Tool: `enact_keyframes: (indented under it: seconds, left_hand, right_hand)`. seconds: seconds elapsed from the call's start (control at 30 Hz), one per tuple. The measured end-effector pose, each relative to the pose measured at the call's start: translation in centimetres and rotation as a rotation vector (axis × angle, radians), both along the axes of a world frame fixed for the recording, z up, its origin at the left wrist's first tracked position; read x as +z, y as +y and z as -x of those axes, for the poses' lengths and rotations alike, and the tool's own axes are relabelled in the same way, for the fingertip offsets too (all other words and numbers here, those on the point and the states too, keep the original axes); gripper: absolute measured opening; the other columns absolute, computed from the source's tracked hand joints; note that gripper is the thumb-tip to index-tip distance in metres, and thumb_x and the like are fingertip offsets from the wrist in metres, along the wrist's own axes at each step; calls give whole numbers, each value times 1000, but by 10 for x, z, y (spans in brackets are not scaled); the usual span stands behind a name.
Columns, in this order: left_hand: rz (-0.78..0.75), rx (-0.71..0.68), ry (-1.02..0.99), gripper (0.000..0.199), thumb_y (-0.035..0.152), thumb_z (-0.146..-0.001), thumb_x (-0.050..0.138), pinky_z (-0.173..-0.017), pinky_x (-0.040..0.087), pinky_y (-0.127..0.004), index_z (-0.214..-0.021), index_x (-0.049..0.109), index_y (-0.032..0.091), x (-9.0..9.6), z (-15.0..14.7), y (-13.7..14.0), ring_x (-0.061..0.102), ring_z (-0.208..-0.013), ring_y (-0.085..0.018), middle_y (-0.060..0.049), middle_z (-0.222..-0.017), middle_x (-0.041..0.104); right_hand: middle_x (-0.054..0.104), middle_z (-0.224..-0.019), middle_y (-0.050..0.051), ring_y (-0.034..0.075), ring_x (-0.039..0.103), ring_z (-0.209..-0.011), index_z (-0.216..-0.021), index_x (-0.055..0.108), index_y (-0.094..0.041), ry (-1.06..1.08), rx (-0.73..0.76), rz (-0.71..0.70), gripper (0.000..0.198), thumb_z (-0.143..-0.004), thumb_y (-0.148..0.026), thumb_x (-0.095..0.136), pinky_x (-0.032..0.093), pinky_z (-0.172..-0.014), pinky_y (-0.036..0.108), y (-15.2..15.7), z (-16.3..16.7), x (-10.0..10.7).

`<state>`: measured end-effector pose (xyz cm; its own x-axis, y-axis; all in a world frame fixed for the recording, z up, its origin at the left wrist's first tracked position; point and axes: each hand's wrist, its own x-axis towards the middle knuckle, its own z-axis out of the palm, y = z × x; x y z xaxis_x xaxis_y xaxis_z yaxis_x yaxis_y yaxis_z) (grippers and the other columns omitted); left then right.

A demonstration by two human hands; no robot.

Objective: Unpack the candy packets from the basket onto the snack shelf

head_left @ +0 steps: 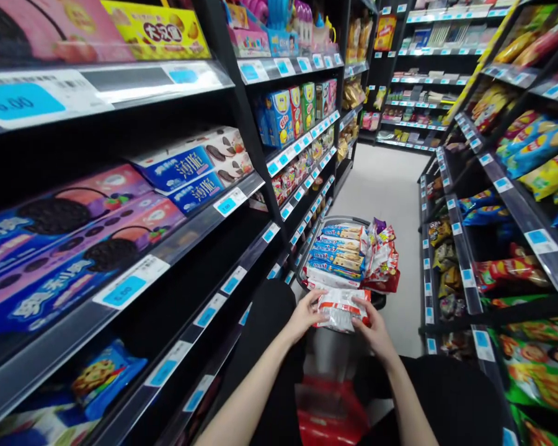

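Note:
Between my two hands is a white-and-red snack packet [339, 310], held level just at the near side of a dark basket [325, 219]. My left hand [309, 316] grips its left end, the thumb lying along the edge. On the right end, my right hand [368, 317] has its fingers curled over the wrapper. Inside the basket, right beyond the packet, lies a row of blue-and-cream snack packs [337, 253]. Beside them on the right, red-and-white packets [384, 254] are heaped up and reach past the rim.
Shelves on the left carry Oreo-like cookie boxes [74, 229] and blue-and-white thin-cookie boxes [190, 170]. Chip bags [534, 148] fill the right-hand shelves. A pale floor aisle [376, 176] runs to shelves at the back. Something red and glossy [330, 409] is low between my knees.

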<state>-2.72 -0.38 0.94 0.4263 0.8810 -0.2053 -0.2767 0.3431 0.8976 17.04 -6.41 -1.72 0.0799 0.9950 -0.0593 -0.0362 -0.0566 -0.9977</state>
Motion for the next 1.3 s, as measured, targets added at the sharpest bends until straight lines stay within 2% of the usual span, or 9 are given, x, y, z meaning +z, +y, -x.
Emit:
enact_keyframes:
  seconds: [0.2,0.27,0.43,0.57,0.67,0.8,0.93,1.13,1.3]
  left_hand:
    - [216,-119,-125,56,8,-48,76,-70,47,-27,-100,60,19,-1,-5,-4,60,-82,-18,-6,-96,62]
    - [224,-116,-107,50,6,-48,74,-65,46,-24,-95,60,18,-3,-5,-5,59,-74,-15,-4,-86,62]
    - [48,10,84,35,5,-47,71,-52,37,-17,-77,57,15,-11,-10,2,48,-55,-7,4,-64,56]
    - [-114,59,224,27,14,-51,74,-57,38,-19,-75,61,14,-11,-15,6,50,-58,-9,4,-65,57]
    - [-183,87,322,24,22,-53,76,-67,43,-25,-74,67,13,-9,-16,7,57,-69,-16,-2,-73,64]
    - [-221,120,409,20,24,-55,75,-78,44,-31,-72,73,14,-9,-15,8,60,-78,-21,-6,-77,68]
    - [-244,120,396,21,25,-55,76,-81,45,-32,-74,74,16,-12,-13,10,59,-83,-23,-7,-85,68]
    - [-235,83,378,24,29,-57,75,-80,45,-32,-77,75,15,-17,-12,13,59,-86,-24,-8,-88,68]
    - [-289,43,416,22,33,-61,73,-76,44,-30,-74,75,15,-20,-14,11,59,-83,-22,-8,-85,66]
  right_hand:
    - [63,-109,8,25,59,-97,-105,58,-22,-51,72,-4,42,-68,-41,66,49,-83,37,-5,-6,9]
    - [63,-109,7,25,58,-98,-104,60,-23,-106,89,-31,40,-69,-40,65,48,-84,36,-5,-6,10]
    - [68,-93,7,24,61,-84,-98,64,-19,-204,-42,7,38,-69,-43,64,50,-72,35,-2,-7,2]
    - [69,-87,8,22,61,-77,-96,64,-16,-130,-106,48,40,-67,-43,65,50,-67,34,3,-7,-7]
    - [69,-88,9,23,62,-80,-93,66,-16,-97,-158,56,38,-66,-42,67,50,-72,37,5,-9,-9]
    - [69,-95,9,25,61,-88,-92,69,-19,-109,-121,13,36,-63,-40,70,48,-81,40,7,-14,-4]
    - [69,-92,8,23,61,-82,-92,70,-20,-158,-98,-18,36,-62,-39,70,49,-75,38,7,-16,-1]
    - [68,-74,5,20,60,-70,-79,72,-23,-319,-161,-88,22,-73,-41,61,46,-64,31,6,-12,-3]
    - [64,-69,2,18,57,-66,-69,63,-20,-386,-171,-54,26,-77,-43,53,43,-63,28,8,-11,-3]
